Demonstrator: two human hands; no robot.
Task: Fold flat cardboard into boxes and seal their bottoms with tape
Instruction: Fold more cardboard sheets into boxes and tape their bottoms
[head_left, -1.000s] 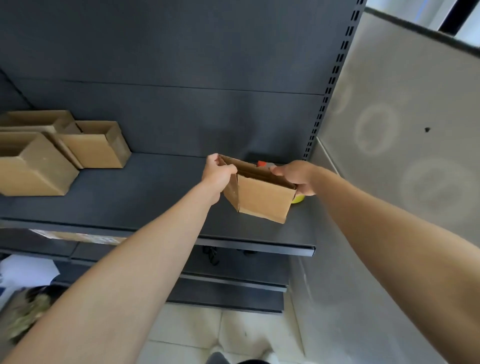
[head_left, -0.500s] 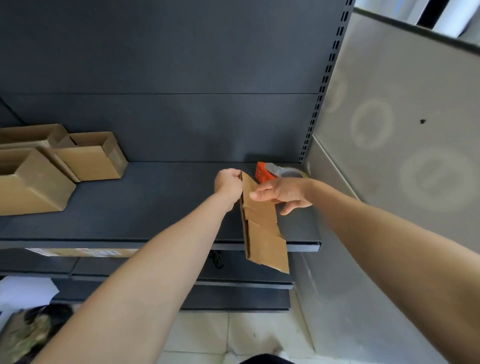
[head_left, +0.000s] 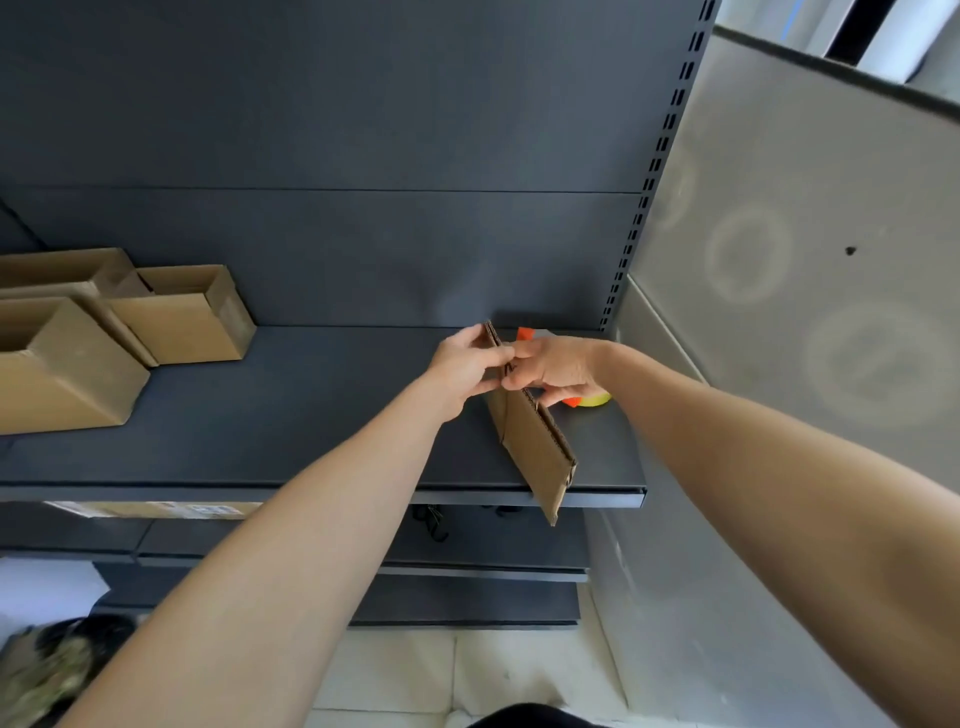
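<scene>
A person's left hand (head_left: 467, 364) and right hand (head_left: 558, 366) met over a dark metal shelf (head_left: 291, 415), each pinching the upper end of a flattened cardboard blank (head_left: 537, 452) from its own side, fingers curled on the board. The blank was held nearly edge-on to the camera, between the two hands. Its long axis slanted from the hands down and toward the person, and its lower end hung past the shelf's front lip. The brown board looked matte, with a corrugated fluted edge showing along its top and a fold line crossing it below the hands. An orange and yellow tape dispenser (head_left: 525, 334) sat on the shelf just behind the right hand, mostly hidden by it. Well to the left of the left hand, three open-topped folded boxes (head_left: 182, 322) of the same plain cardboard stood clustered together.
</scene>
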